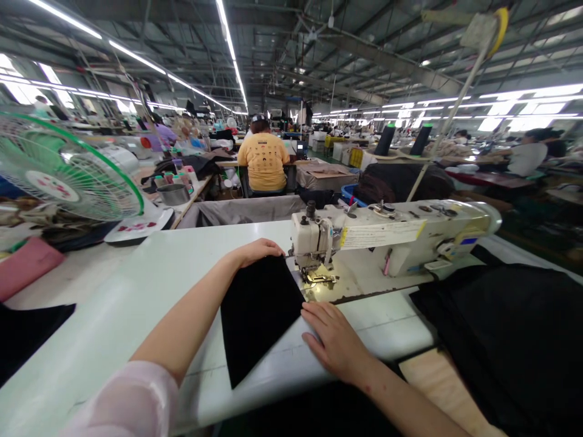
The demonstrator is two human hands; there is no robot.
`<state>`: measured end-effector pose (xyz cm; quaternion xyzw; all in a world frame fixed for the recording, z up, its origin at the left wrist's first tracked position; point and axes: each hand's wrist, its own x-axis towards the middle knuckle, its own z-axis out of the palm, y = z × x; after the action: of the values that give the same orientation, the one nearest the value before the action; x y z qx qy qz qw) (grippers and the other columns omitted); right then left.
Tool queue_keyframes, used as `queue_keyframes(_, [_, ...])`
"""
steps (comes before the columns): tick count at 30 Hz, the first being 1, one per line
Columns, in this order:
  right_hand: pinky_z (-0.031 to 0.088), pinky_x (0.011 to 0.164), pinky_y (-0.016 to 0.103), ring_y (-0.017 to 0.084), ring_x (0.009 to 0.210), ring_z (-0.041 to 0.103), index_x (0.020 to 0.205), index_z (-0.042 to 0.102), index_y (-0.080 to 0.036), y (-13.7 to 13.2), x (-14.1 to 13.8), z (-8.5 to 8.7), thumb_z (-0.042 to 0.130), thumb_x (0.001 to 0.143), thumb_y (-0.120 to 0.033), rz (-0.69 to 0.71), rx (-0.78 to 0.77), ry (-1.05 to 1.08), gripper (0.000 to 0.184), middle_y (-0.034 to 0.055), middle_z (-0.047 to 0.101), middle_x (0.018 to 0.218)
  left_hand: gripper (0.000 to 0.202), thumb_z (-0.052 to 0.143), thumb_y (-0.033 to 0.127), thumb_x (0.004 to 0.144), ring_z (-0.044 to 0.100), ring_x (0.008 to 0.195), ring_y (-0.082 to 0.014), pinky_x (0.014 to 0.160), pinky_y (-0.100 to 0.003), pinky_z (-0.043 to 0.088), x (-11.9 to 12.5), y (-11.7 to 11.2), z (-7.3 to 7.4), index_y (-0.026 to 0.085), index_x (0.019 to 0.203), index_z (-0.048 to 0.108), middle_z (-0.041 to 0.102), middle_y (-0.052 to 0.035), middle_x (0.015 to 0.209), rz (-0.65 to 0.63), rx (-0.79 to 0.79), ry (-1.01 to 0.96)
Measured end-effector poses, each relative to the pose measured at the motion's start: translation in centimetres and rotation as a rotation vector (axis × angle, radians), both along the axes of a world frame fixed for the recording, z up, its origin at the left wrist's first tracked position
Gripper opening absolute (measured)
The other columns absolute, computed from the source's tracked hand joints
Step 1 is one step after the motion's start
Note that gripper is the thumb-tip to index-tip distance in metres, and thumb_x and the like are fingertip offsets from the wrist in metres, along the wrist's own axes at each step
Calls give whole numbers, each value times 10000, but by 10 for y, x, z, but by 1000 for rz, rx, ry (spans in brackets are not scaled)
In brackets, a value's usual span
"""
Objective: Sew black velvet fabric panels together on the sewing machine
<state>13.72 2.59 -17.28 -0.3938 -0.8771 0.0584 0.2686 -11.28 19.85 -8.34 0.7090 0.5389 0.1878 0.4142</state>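
Note:
A black fabric piece (262, 309) lies on the pale tabletop, just left of the sewing machine's needle area. My left hand (259, 250) is closed at its far corner, fingers bent down onto the cloth by the machine head. At the right-hand corner, my right hand (337, 340) touches the edge with its fingertips. Its fingers are stretched out and the thumb stands apart, lower down. The white sewing machine (387, 237) has its presser foot (321, 278) lit, a short distance right of the cloth. One pointed end of the fabric hangs toward the table's front edge.
More black cloth (510, 328) is heaped at the right, over a wooden board (449, 382). Another black piece (27, 334) lies at the left edge. A green-rimmed fan (68, 170) stands at the left. Ahead sits a person in a yellow shirt (263, 159). A thread stand pole (449, 124) rises behind the machine.

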Motion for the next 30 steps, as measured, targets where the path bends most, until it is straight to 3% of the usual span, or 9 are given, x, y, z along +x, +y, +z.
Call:
queue_keyframes(5, [429, 1112, 495, 276, 1268, 549, 1331, 583, -172, 0, 1, 1, 597, 930, -230, 7, -18, 0, 405, 106, 610, 1389, 325, 765, 461, 700, 676, 840, -219, 832, -346, 526, -3, 8, -3, 160, 819, 737, 747, -19, 820, 23, 47, 74])
queue_keyframes(9, [425, 1118, 503, 274, 1273, 550, 1333, 580, -178, 0, 0, 1, 587, 930, -219, 5, -10, 10, 405, 107, 607, 1394, 290, 648, 395, 907, 666, 947, -219, 852, -414, 554, 2, 16, -14, 137, 1039, 669, 694, -57, 1046, 102, 128, 246])
queue_keyframes(15, [438, 1110, 507, 276, 1268, 555, 1330, 581, -166, 0, 0, 1, 588, 929, -213, 14, 2, 11, 404, 119, 609, 1389, 344, 615, 368, 939, 642, 1039, -231, 881, -448, 560, 20, 12, -36, 170, 1219, 600, 629, -97, 1225, 211, 245, 459])
queue_keyframes(20, [461, 1091, 496, 268, 1221, 587, 1276, 614, -173, 0, 2, 3, 565, 934, -190, 34, 13, 55, 346, 117, 651, 1323, 308, 583, 337, 952, 627, 1082, -259, 913, -477, 537, 32, 4, -26, 156, 1200, 605, 623, -118, 1221, 322, 379, 566])
queue_keyframes(22, [486, 1068, 476, 261, 1195, 601, 1254, 623, -166, -2, 3, 4, 541, 943, -174, 31, 13, 89, 322, 119, 668, 1284, 288, 487, 270, 977, 590, 1171, -312, 958, -498, 506, 35, -12, -16, 137, 1205, 603, 595, -172, 1253, 338, 453, 592])
queue_keyframes(24, [508, 1043, 470, 266, 1191, 601, 1239, 627, -159, -3, 3, 4, 527, 949, -171, 22, 24, 122, 307, 133, 661, 1281, 314, 419, 242, 976, 601, 1169, -326, 956, -464, 509, 40, -45, -9, 136, 1203, 608, 595, -189, 1244, 289, 500, 597])
queue_keyframes(27, [527, 1011, 479, 275, 1188, 599, 1209, 635, -171, -5, 4, 4, 511, 954, -168, 9, 46, 170, 283, 151, 644, 1278, 311, 503, 314, 923, 703, 933, -257, 827, -361, 568, 48, -121, -16, 210, 1183, 637, 657, -113, 1179, 40, 500, 590])
queue_keyframes(28, [533, 1000, 478, 273, 1177, 603, 1201, 636, -178, -5, 5, 4, 503, 955, -163, 4, 53, 189, 280, 151, 645, 1265, 370, 519, 320, 901, 717, 878, -254, 770, -355, 582, 51, -148, -23, 222, 1245, 613, 652, -122, 1225, -128, 501, 606])
queue_keyframes(30, [543, 982, 467, 265, 1149, 613, 1185, 638, -184, -4, 5, 4, 498, 954, -157, -12, 59, 218, 271, 147, 651, 1231, 539, 534, 249, 836, 734, 815, -274, 650, -362, 595, 53, -189, -40, 219, 1375, 539, 598, -166, 1372, -302, 496, 680])
